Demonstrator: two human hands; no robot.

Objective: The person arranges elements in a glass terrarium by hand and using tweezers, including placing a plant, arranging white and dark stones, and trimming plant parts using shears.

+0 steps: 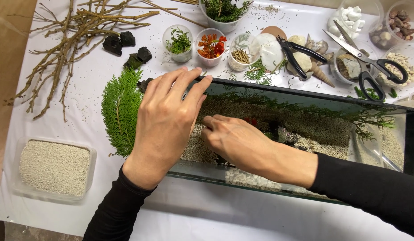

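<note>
Left hand (164,125) rests flat, gripping nothing, on the tank (305,91) rim. Right hand (236,143) inside, fingers pressing the gravel (314,127); grasp unclear. Step: bedding substrate. Next calls for even levelling.

- My left hand (164,122) covers the glass tank's (410,134) left end.
- My right hand's (242,143) fingertips sit hidden below the left.
- The frame's top edge crops the green-sprig pot (224,13).
</note>
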